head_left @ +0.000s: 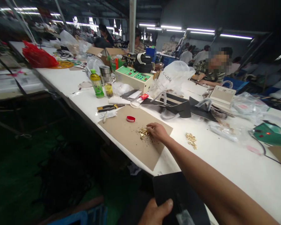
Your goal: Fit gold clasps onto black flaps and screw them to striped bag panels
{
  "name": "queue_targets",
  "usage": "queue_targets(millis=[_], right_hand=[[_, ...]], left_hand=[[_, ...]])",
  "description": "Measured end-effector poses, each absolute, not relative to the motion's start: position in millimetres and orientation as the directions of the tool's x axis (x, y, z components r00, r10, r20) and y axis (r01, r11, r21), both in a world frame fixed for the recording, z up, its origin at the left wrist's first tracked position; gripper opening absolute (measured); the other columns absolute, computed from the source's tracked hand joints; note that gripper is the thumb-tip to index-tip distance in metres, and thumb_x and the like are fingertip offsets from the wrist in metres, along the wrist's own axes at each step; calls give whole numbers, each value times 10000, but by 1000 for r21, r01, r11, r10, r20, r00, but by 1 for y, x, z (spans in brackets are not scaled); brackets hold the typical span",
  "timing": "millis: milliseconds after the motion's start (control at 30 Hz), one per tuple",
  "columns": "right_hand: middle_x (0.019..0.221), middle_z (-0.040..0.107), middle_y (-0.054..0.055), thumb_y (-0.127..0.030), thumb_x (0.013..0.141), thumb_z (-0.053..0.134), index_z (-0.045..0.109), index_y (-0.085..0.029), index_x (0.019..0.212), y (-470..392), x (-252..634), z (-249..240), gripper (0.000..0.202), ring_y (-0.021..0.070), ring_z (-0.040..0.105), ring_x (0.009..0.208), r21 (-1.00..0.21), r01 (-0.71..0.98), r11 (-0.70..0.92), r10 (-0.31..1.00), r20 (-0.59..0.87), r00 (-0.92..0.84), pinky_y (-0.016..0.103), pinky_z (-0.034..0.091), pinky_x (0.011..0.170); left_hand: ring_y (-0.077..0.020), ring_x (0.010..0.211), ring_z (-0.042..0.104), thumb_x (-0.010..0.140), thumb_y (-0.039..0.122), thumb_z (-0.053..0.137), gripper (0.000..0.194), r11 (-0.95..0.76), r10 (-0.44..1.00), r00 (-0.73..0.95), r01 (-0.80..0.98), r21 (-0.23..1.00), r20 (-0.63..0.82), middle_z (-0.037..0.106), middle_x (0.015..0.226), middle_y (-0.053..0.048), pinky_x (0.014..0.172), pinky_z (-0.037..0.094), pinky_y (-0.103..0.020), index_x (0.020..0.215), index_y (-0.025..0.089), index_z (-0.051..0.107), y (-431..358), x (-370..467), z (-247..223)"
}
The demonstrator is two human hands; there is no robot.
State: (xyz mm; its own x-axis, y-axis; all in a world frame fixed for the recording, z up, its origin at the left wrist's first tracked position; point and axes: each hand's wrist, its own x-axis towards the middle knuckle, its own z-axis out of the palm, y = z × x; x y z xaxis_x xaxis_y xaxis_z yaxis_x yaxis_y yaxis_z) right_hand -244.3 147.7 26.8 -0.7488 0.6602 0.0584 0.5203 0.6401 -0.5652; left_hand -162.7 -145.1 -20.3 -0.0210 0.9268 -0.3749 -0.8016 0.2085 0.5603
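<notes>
My left hand point(155, 212) grips a black panel point(170, 190) by its edge at the bottom, the thumb lying on top. A strip of clear plastic hangs on the panel's lower part. My right hand point(157, 131) reaches over a brown board point(128, 137), its bent fingers at the right side of a pile of gold metal fittings point(142, 132). Small dark bits are scattered round the pile. Whether the fingertips hold a piece is too small to tell. A red ring-shaped item point(130, 119) lies on the board. Another gold pile point(191, 140) sits on the white table, right of the board.
Pliers point(110, 107), a green-capped bottle point(97, 83), a glass jar point(107, 82) and a cream machine point(133, 77) stand or lie behind the board. Black pieces point(182, 108) lie at centre right. A person point(213, 67) sits across the table point(224, 165).
</notes>
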Motion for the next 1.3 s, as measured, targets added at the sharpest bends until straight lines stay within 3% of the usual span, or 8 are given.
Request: queue_targets(millis=[267, 433, 600, 767, 933, 1100, 1300], right_hand=[[901, 782, 28, -271, 860, 756, 813, -223, 986, 152, -220, 34, 146, 182, 688, 778, -496, 575, 651, 598, -132, -791, 260, 479, 694], [907, 779, 28, -229, 838, 756, 805, -217, 1054, 147, -186, 43, 221, 184, 699, 787, -474, 606, 639, 601, -184, -778, 262, 496, 695], [1013, 778, 23, -252, 795, 806, 775, -263, 1170, 140, -177, 41, 377, 198, 709, 869, -462, 612, 642, 618, -161, -770, 269, 513, 737], [956, 772, 17, -230, 841, 750, 778, -259, 1083, 138, -179, 36, 246, 199, 699, 835, -446, 618, 648, 648, -105, -755, 288, 494, 731], [963, 745, 22, -168, 830, 756, 726, -220, 1121, 137, -170, 31, 296, 172, 679, 829, -484, 588, 648, 657, -36, -753, 270, 503, 756], [993, 707, 32, -191, 838, 792, 762, -211, 961, 138, -155, 29, 128, 160, 677, 840, -516, 556, 652, 646, -6, -763, 263, 516, 787], [1041, 726, 38, -183, 834, 804, 773, -211, 1062, 134, -152, 31, 231, 152, 698, 840, -533, 561, 633, 662, -3, -750, 245, 526, 786]], left_hand=[[-434, 1138, 729, 716, 616, 873, 733, 212, 938, 19, -822, 528, -347, 798, 1140, -202, 1113, 478, -546, 1216, 89, 775, -148, -166, -10], [-431, 1119, 733, 716, 638, 867, 722, 195, 948, 13, -813, 549, -319, 806, 1092, -198, 1100, 487, -552, 1175, 86, 794, -146, -167, -2], [-428, 1113, 731, 691, 679, 866, 755, 223, 944, 32, -794, 565, -328, 801, 1094, -204, 1083, 498, -540, 1148, 80, 804, -148, -163, 2], [-406, 1024, 754, 718, 668, 853, 732, 227, 946, 33, -777, 587, -322, 804, 1055, -202, 1039, 518, -528, 1147, 77, 807, -154, -162, 5], [-411, 1000, 756, 701, 691, 850, 765, 223, 944, 17, -768, 600, -329, 808, 991, -195, 1024, 523, -534, 1151, 74, 804, -158, -159, 6], [-411, 1014, 758, 712, 660, 859, 728, 227, 945, 28, -774, 591, -325, 801, 1068, -208, 1049, 511, -544, 1144, 76, 805, -157, -152, 4], [-423, 1065, 745, 724, 641, 858, 694, 217, 951, 32, -778, 589, -309, 802, 1072, -206, 1077, 498, -557, 1125, 76, 811, -155, -147, 8]])
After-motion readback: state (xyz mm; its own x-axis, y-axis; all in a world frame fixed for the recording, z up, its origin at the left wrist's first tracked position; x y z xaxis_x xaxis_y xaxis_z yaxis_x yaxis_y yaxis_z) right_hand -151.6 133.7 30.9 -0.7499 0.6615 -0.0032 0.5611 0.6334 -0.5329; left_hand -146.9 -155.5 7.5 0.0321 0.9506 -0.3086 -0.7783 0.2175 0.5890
